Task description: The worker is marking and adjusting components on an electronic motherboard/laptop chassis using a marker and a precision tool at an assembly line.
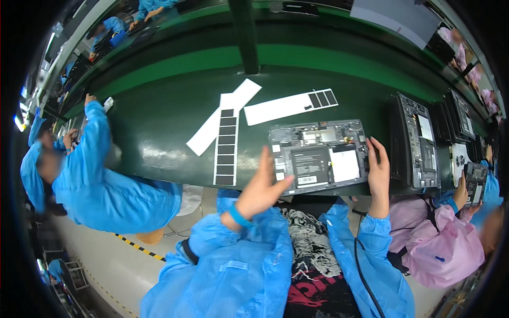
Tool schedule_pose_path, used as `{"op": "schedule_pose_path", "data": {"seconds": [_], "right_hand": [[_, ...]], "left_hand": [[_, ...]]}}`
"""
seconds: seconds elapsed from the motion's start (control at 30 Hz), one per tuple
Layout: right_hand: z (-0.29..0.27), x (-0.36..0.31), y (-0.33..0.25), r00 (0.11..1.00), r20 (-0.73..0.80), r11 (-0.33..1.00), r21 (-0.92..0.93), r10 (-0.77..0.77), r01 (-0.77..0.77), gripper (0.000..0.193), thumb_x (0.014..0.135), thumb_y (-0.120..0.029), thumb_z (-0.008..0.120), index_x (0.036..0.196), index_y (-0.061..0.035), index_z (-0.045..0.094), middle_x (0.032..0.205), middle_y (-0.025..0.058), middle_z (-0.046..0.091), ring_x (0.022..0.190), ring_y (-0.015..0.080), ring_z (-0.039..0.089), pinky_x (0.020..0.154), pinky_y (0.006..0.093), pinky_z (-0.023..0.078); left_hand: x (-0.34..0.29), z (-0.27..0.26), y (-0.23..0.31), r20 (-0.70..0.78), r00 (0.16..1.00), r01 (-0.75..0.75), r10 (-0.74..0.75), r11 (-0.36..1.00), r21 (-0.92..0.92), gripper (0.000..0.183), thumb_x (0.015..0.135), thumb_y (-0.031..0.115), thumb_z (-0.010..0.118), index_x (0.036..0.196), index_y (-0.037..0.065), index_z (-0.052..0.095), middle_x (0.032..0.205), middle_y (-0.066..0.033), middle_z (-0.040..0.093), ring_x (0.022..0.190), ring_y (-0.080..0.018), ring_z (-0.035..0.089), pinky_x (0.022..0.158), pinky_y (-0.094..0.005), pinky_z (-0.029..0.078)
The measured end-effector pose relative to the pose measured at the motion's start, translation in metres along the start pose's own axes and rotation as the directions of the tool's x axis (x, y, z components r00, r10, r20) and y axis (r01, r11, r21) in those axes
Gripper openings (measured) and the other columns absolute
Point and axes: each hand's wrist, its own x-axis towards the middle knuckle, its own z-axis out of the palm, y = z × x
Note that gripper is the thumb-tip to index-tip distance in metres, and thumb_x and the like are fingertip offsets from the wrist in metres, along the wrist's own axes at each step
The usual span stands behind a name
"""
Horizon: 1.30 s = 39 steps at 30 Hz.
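Note:
An opened laptop base [321,158] lies before me at the table's near edge, slightly tilted in the view. Its inside is bare: a black battery [312,168], a white square patch [345,165] and a circuit board along the far side. My left hand [261,184] grips the near left corner, thumb over the top and fingers straight along the left edge. My right hand [378,172] holds the right edge, its fingertips at the rim. Left of the laptop base is a white strip with black rectangular pads [227,148].
Another white strip [281,108] with black pads and a plain white strip [204,132] lie farther back. Opened laptop bases [419,140] stand at the right. Co-workers sit close by: a blue sleeve [98,127] at left, a pink smock [440,238] at right. A dark post [244,37] rises behind the table.

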Motion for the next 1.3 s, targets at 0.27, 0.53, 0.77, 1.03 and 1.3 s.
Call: {"op": "schedule_pose_path", "data": {"seconds": [0.27,0.53,0.77,1.03,1.3], "right_hand": [[0.077,-0.006,-0.069,1.000,-0.024,0.975,0.222,0.008,-0.003,0.032,0.094,0.006,0.046,0.125,0.0007,0.054,0.126,0.0136,0.059,0.119,0.0195,0.056,0.099,0.0286,0.044],[0.399,0.036,-0.107,0.951,0.217,0.952,0.263,-0.220,0.160,0.028,0.083,0.009,0.048,0.105,-0.0027,0.061,0.103,0.0126,0.061,0.099,0.0249,0.061,0.087,0.0329,0.048],[0.454,0.056,-0.048,0.966,0.231,0.986,0.146,-0.111,0.079,0.021,0.076,-0.003,0.062,0.097,-0.0057,0.065,0.098,0.0190,0.067,0.095,0.0383,0.063,0.082,0.0426,0.050],[0.035,0.025,-0.155,0.834,0.017,0.807,-0.243,-0.551,0.538,0.018,0.090,-0.017,0.063,0.103,-0.0054,0.069,0.101,0.0129,0.069,0.095,0.0244,0.068,0.084,0.0339,0.053],[-0.234,0.052,-0.008,0.946,-0.300,0.786,-0.612,-0.124,-0.091,0.031,0.083,-0.024,0.069,0.107,-0.0054,0.064,0.098,0.0146,0.070,0.095,0.0257,0.068,0.083,0.0361,0.052]], "left_hand": [[-0.013,-0.080,0.066,-0.288,0.949,-0.035,0.125,0.954,0.299,0.085,0.087,0.028,0.069,0.148,-0.008,0.022,0.149,-0.0281,0.034,0.139,-0.0345,0.036,0.112,-0.0380,0.032],[0.007,-0.366,0.001,-0.664,0.731,0.184,0.158,0.891,0.415,0.054,0.085,0.023,0.069,0.128,-0.007,0.054,0.113,-0.0188,0.066,0.102,-0.0243,0.063,0.088,-0.0323,0.049],[0.051,-0.440,-0.095,-0.603,0.788,0.475,0.122,0.502,0.722,0.072,0.087,0.036,0.069,0.133,-0.014,0.045,0.133,-0.0282,0.054,0.125,-0.0357,0.051,0.107,-0.0381,0.038],[0.057,-0.018,0.130,0.175,0.922,-0.368,0.345,0.922,0.119,0.047,0.093,0.017,0.061,0.134,-0.003,0.050,0.136,-0.0175,0.053,0.128,-0.0277,0.048,0.107,-0.0387,0.038],[0.108,0.260,0.087,0.257,0.927,-0.261,0.272,0.962,-0.076,0.090,0.086,0.031,0.069,0.144,-0.016,0.019,0.148,-0.0350,0.028,0.139,-0.0425,0.030,0.115,-0.0365,0.026]]}}
